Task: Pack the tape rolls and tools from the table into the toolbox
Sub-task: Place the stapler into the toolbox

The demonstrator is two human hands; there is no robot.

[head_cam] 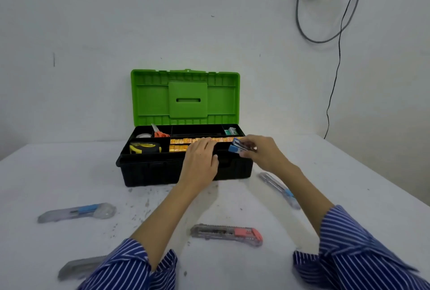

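Mid-frame, the toolbox (186, 168) stands open on the table (349, 173), green lid (186, 96) upright. Our right hand (263, 152) pinches a small blue tool (236, 146) over the box's right end. Our left hand (200, 161) lies flat, fingers straight, on the front rim by the yellow tape rolls (183, 144). Four utility knives lie on the table: blue (76, 212), red (226, 234), right (279, 188), lower-left (79, 266).

white table (349, 173), scuffed and speckled with dark flecks. bears an open toolbox (162, 173) at 12 o'clock, blue-slider knives at 9 (76, 213) and 3 (280, 188), pink-slider knife (226, 234) at 6, grey knife (79, 266) at 7.
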